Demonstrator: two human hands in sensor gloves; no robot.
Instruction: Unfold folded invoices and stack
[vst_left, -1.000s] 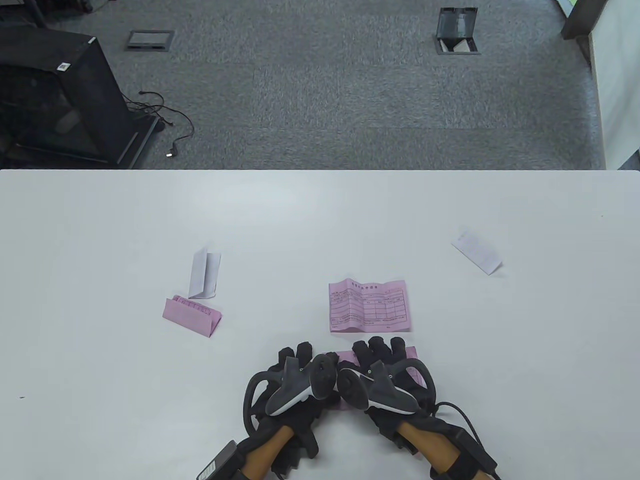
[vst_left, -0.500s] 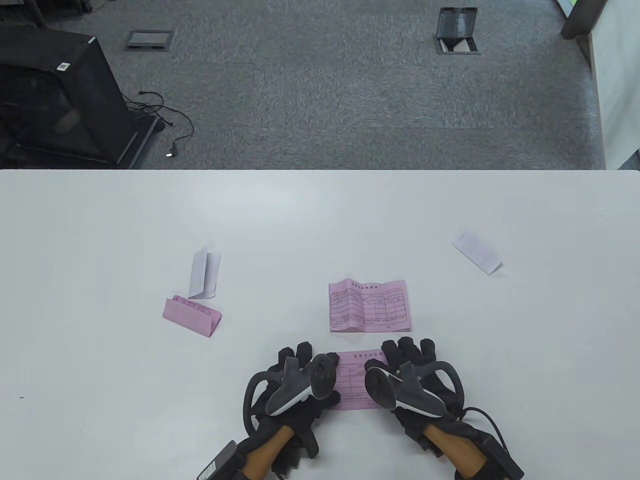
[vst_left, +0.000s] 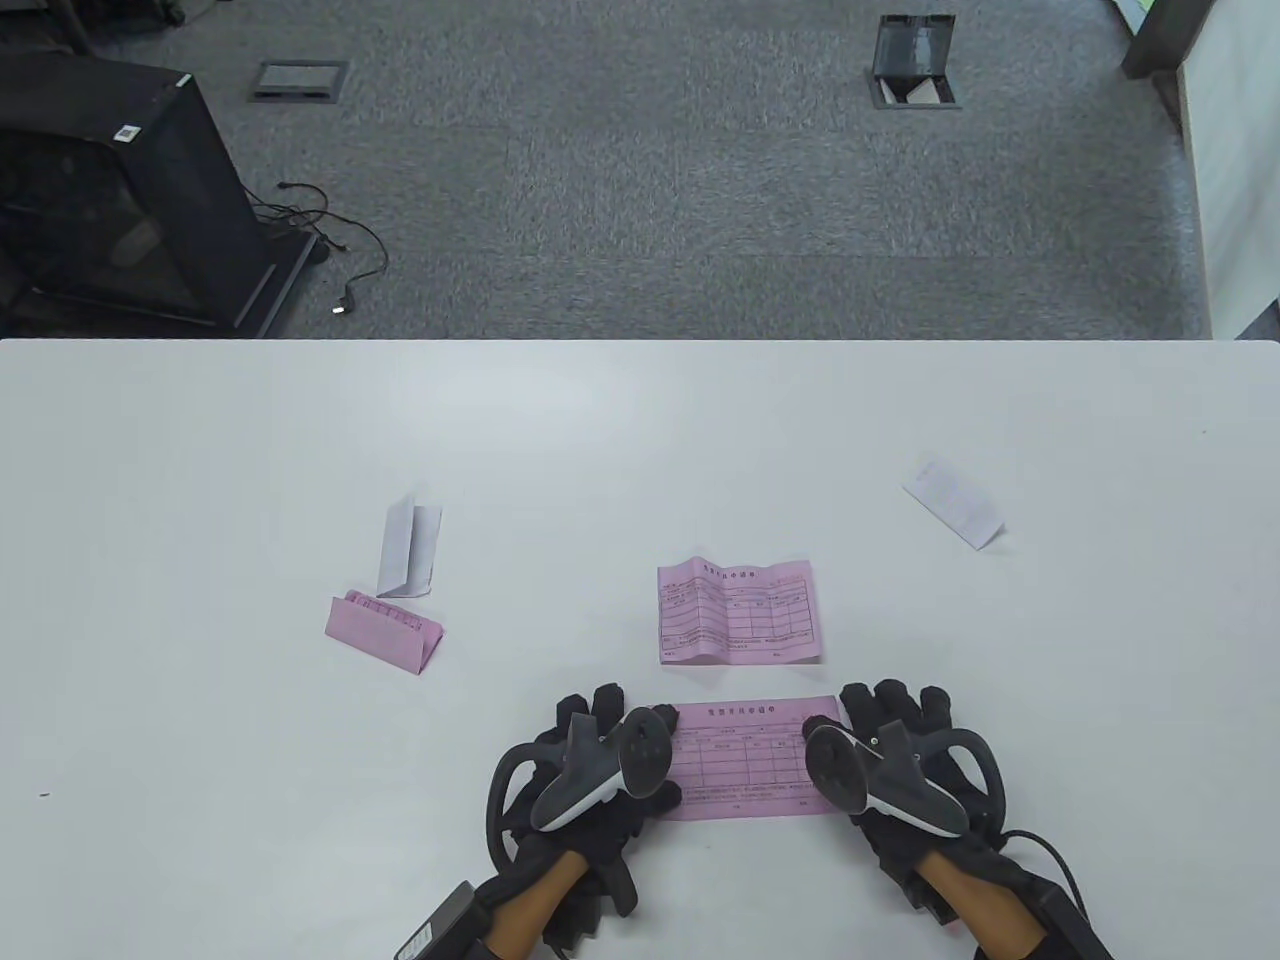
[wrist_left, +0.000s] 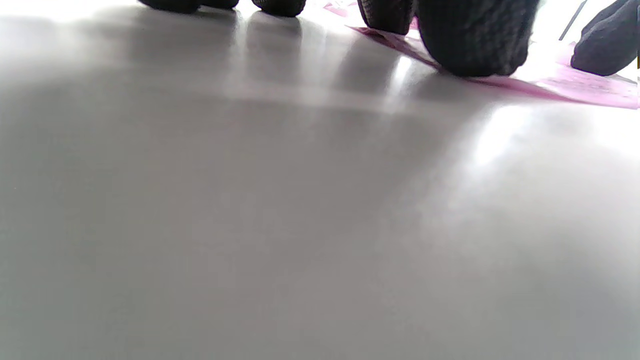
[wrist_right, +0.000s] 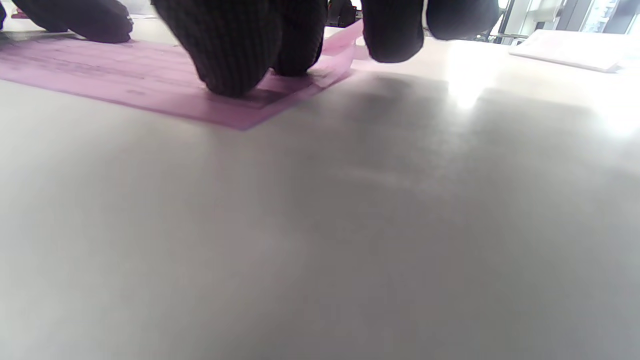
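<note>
- A pink invoice (vst_left: 752, 757) lies flat and unfolded, printed side up, at the near edge of the white counter (vst_left: 640, 430), between the two hands
- The left hand (vst_left: 590, 765) presses its fingers (wrist_left: 470, 40) down on the sheet's left end; in the left wrist view two fingertips sit on the paper, the others on the bare counter
- The right hand (vst_left: 900, 760) presses on the sheet's right end; in the right wrist view its fingers (wrist_right: 235, 45) lie spread and flat near the paper's right corner, one fingertip beyond the edge
- Neither hand grips anything; both are laid open, palms down
- A second pink invoice (vst_left: 738, 612), already opened and creased, lies just beyond the first, apart from it
- A folded pink invoice (vst_left: 385, 632) sits well to the left, with a folded white slip (vst_left: 409, 548) standing just behind it
- Another folded white slip (vst_left: 954, 503) lies far to the right
</note>
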